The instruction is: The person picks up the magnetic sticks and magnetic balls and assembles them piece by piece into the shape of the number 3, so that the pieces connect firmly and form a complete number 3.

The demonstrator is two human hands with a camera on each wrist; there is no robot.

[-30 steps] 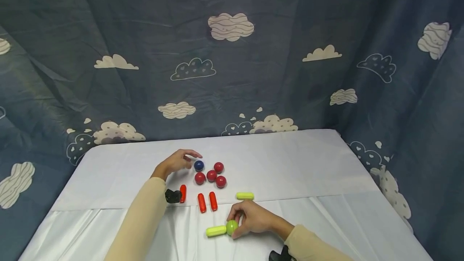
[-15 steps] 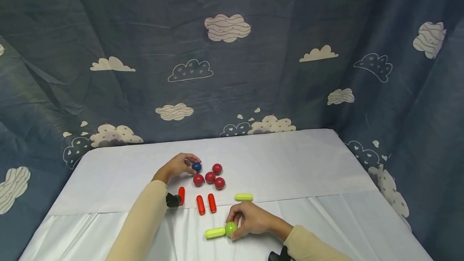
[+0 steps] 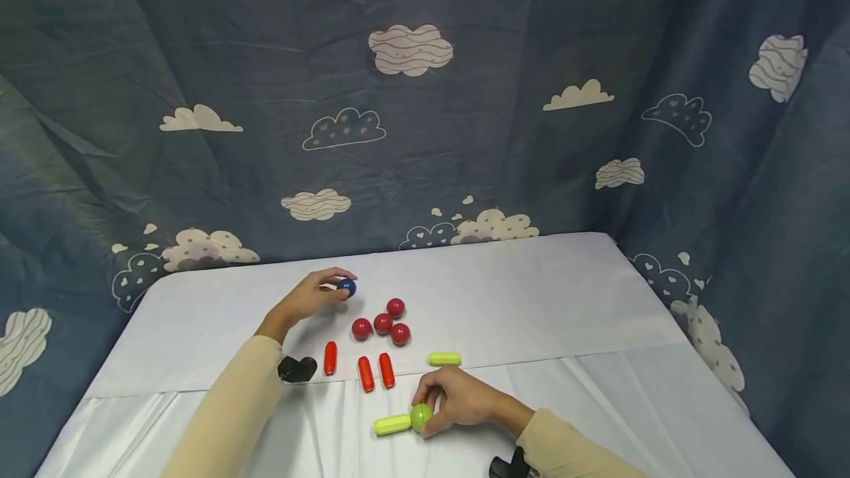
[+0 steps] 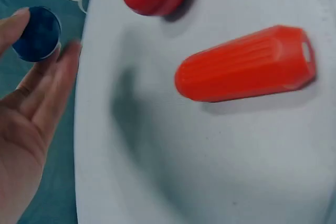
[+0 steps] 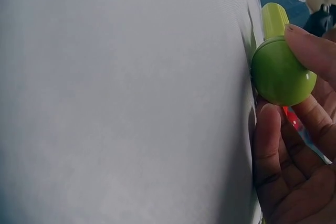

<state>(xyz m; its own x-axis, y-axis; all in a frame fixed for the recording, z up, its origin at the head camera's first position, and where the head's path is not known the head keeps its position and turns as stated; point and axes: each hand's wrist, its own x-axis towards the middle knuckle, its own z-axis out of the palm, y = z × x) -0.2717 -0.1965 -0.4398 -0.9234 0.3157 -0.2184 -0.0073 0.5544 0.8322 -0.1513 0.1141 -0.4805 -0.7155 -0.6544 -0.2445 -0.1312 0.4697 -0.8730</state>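
Between thumb and fingers my left hand [image 3: 308, 298] pinches a dark blue ball [image 3: 347, 287], held above the cloth behind the red balls. The left wrist view shows the blue ball [image 4: 38, 34] between the thumb and fingertips. My right hand [image 3: 465, 398] grips a green ball [image 3: 421, 417] near the front of the table. A yellow-green stick [image 3: 392, 424] meets the green ball's left side. In the right wrist view, thumb and fingers surround the green ball [image 5: 283, 72], and the stick [image 5: 274, 20] stands beyond it.
Several red balls [image 3: 383, 324] lie grouped at the middle. Three red sticks [image 3: 366, 374] lie in front of them, one near the left wrist's black strap. Another yellow-green stick [image 3: 444, 359] lies behind my right hand. The white cloth [image 3: 531, 301] ends at a dark curtain.
My left hand has closed on the blue ball and moved it left and back, away from the red balls. My right hand keeps its grip on the green ball.
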